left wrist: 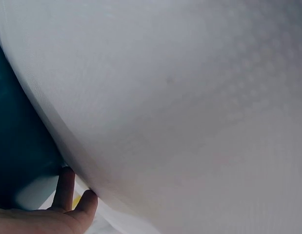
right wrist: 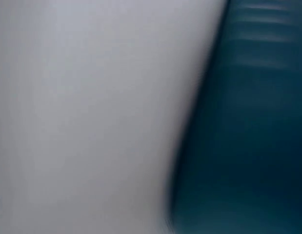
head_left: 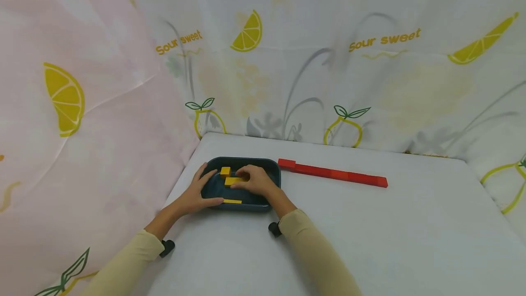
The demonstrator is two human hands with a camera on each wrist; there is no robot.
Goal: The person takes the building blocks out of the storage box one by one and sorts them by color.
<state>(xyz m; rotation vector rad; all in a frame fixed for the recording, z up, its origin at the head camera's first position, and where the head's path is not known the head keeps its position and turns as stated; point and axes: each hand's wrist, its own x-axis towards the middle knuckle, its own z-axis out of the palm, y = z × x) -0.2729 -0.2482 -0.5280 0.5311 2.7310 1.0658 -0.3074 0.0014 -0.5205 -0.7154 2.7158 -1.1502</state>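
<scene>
A dark teal tray (head_left: 250, 207) with rounded corners sits on the white table, with yellow blocks inside it. My left hand (head_left: 193, 195) holds the tray's left end, its fingers over the left rim and the thumb along the front edge. In the left wrist view, two fingertips (left wrist: 65, 183) lie beside the tray's wall. My right hand (head_left: 255, 181) reaches into the tray and pinches a long yellow block (head_left: 231, 181), partly hidden by the fingers. Just behind it stands a small yellow block (head_left: 225, 171). A thin yellow piece (head_left: 233, 201) shows near the front wall, at my left thumb tip.
A row of red blocks (head_left: 337, 175) lies on the table (head_left: 390, 232) to the right of the tray, a raised block (head_left: 286, 163) at its left end close to the rim. Fruit-printed cloth (head_left: 287, 72) hangs behind and to the left.
</scene>
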